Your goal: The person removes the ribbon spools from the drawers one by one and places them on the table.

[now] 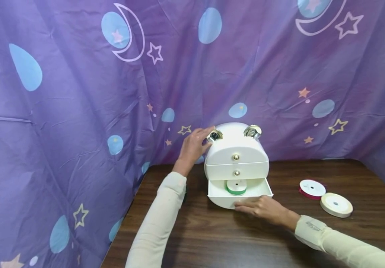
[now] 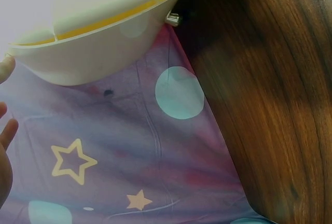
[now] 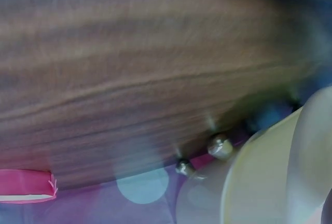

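Note:
A white rounded chest of drawers [image 1: 236, 171] with gold ears and gold knobs stands at the back of the table. My left hand [image 1: 194, 147] touches its upper left side by the gold ear [image 1: 215, 135], fingers mostly straight; in the left wrist view a fingertip [image 2: 6, 68] meets the chest's edge. The bottom drawer [image 1: 220, 201] is pulled out, and a spool of green ribbon [image 1: 236, 187] lies in it. Against that drawer's front rests my right hand [image 1: 263, 208], fingers extended and covering where a knob might be. The right wrist view is blurred and shows no clear fingers.
To the right on the wooden table [image 1: 212, 242] lie a spool of pink-red ribbon [image 1: 312, 189] and a cream ribbon spool [image 1: 336, 204], close together. A purple patterned cloth [image 1: 179, 74] hangs right behind the chest. The two upper drawers look shut.

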Motion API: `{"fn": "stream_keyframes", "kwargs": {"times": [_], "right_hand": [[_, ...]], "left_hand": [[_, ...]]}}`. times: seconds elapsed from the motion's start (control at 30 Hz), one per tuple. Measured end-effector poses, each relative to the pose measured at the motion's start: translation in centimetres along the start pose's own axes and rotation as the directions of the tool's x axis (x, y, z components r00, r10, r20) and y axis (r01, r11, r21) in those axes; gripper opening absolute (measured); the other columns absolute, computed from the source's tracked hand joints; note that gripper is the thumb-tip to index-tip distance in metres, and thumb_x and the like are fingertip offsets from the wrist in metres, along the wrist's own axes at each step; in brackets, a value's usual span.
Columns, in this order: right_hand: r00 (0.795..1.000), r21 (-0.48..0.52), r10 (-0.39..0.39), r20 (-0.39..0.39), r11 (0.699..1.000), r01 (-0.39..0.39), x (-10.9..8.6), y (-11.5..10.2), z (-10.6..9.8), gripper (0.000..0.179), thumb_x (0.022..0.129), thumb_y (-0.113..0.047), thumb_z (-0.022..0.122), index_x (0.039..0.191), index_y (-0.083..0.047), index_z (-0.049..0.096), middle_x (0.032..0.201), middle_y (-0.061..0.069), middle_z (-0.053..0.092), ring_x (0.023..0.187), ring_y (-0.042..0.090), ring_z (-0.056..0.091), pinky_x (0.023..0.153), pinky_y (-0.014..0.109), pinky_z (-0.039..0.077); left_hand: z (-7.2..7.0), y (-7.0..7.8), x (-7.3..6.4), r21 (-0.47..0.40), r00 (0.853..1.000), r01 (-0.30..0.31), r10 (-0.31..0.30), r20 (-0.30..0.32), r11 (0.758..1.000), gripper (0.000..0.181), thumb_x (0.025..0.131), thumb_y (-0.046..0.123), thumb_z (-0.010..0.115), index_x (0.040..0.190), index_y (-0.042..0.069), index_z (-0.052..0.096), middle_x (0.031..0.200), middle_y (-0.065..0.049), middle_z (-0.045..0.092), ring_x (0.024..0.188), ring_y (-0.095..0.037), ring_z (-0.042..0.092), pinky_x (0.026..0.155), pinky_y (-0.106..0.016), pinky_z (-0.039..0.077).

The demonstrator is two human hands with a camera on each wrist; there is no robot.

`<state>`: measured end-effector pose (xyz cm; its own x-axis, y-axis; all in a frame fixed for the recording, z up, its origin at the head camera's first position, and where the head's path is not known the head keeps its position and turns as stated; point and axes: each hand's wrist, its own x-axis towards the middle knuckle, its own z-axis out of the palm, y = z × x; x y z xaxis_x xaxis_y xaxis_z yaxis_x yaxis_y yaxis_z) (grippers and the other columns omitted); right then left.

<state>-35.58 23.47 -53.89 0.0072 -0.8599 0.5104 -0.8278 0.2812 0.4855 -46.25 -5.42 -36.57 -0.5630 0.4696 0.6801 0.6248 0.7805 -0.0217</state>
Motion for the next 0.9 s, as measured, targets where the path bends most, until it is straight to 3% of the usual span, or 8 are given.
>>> {"fn": "stream_keyframes", "kwargs": {"times": [0.07, 0.47, 0.6, 0.9], "right_hand": [[1.000, 0.017, 0.000, -0.003, 1.000, 0.000, 0.1, -0.5, -0.3, 0.036, 0.103, -0.017, 0.043, 0.122, -0.011, 0.074, 0.123, 0.002, 0.075, 0.102, 0.013, 0.074, 0.076, 0.026, 0.063], [1.000, 0.074, 0.026, -0.003, 0.997, -0.025, 0.9, -2.5, -1.7, 0.034, 0.102, -0.016, 0.046, 0.120, -0.014, 0.074, 0.123, -0.001, 0.075, 0.100, 0.009, 0.074, 0.073, 0.022, 0.062], [1.000, 0.076, 0.024, -0.017, 0.997, -0.022, 0.9, -2.8, -1.7, 0.033, 0.100, -0.016, 0.048, 0.120, -0.014, 0.075, 0.123, -0.001, 0.075, 0.095, 0.007, 0.075, 0.066, 0.020, 0.061], [0.995, 0.150, 0.100, 0.017, 0.983, -0.102, 0.8, -3.3, -1.8, 0.042, 0.080, -0.010, 0.071, 0.121, -0.017, 0.075, 0.124, -0.004, 0.074, 0.093, 0.007, 0.074, 0.061, 0.020, 0.060]], "left_hand": [[-0.1, 0.0, -0.1, -0.006, 1.000, 0.000, 0.000, -0.003, 1.000, 0.066, 0.089, 0.028, 0.084, 0.150, 0.025, 0.057, 0.144, 0.005, 0.064, 0.125, -0.020, 0.063, 0.097, -0.035, 0.059], [0.0, -0.4, 0.0, 0.005, 1.000, 0.006, -0.006, -0.012, 1.000, 0.066, 0.089, 0.029, 0.084, 0.150, 0.026, 0.057, 0.142, 0.005, 0.065, 0.124, -0.019, 0.063, 0.094, -0.035, 0.061], [0.1, -0.3, -0.1, 0.000, 1.000, -0.003, 0.003, -0.013, 1.000, 0.066, 0.089, 0.029, 0.084, 0.150, 0.025, 0.058, 0.142, 0.004, 0.065, 0.123, -0.020, 0.064, 0.094, -0.035, 0.061], [0.0, 0.0, -0.3, -0.014, 1.000, 0.003, -0.003, -0.018, 1.000, 0.066, 0.089, 0.027, 0.084, 0.150, 0.025, 0.057, 0.143, 0.003, 0.065, 0.124, -0.021, 0.063, 0.096, -0.036, 0.060]]}}
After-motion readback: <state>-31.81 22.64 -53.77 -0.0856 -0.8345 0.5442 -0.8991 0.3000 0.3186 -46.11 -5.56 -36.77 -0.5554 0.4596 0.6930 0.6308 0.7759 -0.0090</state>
